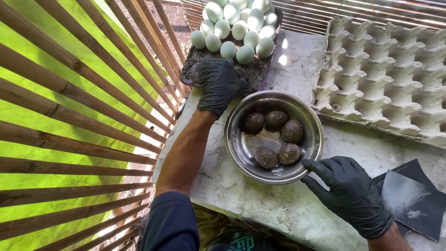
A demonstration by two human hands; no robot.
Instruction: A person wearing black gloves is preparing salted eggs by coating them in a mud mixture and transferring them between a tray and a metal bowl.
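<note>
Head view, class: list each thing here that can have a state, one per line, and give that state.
Steel bowl: upright, holding five mud-coated eggs.
Dark tray: holding mud and clean pale eggs.
Egg carton: empty.
Left hand: gloved, resting on the tray's mud.
Right hand: gloved, fingertips at the bowl's rim.

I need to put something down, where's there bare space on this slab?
Bare slab lies between the egg-filled tray and the empty carton, and in front of the steel bowl by the right hand. It is crowded where the left hand meets tray and bowl.
</note>
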